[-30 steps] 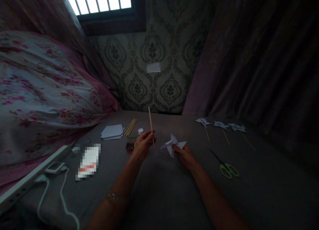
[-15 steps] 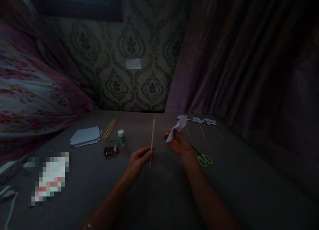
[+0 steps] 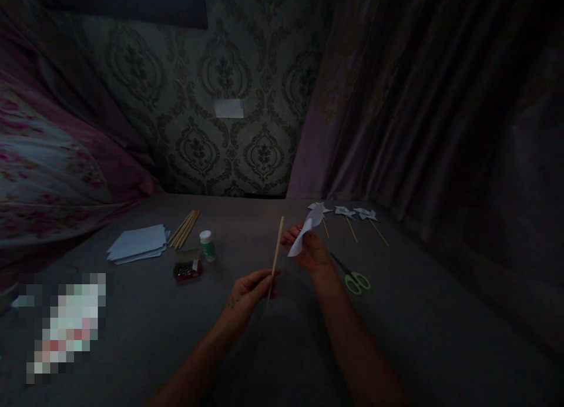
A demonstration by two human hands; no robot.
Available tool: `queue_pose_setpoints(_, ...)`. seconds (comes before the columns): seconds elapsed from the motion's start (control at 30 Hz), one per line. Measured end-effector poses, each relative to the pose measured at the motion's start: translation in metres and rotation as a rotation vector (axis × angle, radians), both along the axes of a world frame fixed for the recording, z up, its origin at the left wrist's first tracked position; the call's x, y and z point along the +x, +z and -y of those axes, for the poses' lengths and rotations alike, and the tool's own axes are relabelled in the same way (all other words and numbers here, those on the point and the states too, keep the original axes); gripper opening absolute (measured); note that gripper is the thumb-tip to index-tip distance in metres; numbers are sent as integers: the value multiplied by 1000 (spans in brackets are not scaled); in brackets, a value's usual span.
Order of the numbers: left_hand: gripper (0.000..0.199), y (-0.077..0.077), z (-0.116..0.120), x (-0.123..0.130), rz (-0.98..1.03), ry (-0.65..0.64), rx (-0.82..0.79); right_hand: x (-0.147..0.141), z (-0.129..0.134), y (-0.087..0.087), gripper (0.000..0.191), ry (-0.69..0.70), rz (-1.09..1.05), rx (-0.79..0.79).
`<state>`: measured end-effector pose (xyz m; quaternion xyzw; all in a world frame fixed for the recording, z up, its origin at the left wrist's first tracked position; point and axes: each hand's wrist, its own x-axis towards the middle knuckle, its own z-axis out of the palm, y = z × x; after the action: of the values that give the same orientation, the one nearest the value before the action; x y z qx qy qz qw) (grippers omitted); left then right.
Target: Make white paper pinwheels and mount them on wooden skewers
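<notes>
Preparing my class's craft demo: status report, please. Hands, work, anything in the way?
Left hand gripping wooden stick. Right hand holding paper pinwheel. Pinwheel and stick apart. Scissors beside right forearm; nothing seen blocking.

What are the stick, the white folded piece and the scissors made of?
Stick in the left hand: probably wood or bamboo, matte, judging by its pale tan colour.
White folded piece in the right hand: likely paper, matte, as it looks thin and curved.
Scissors: rounded green handles, probably plastic; dark blades, perhaps metal, finish too dim to tell.
</notes>
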<state>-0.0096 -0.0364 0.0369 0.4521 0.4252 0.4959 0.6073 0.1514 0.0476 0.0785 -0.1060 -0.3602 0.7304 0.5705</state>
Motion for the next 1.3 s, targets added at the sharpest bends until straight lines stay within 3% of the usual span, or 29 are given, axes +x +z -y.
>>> queue_pose_setpoints(0.17, 39, 3, 5, 3, -89, -34, 49, 5, 0, 0, 37, 53, -20, 60)
queue_pose_setpoints(0.47, 32, 14, 10, 6, -225, -108, 184, 10, -1, 0, 35, 18, -8, 93)
queue_pose_setpoints(0.73, 30, 15, 12, 5, -254, -143, 241, 10, 0, 1, 30, 44, 6, 156)
queue_pose_setpoints(1.3, 25, 19, 14, 6, -270, -129, 258, 12, 5, 8, 28, -28, 76, 120)
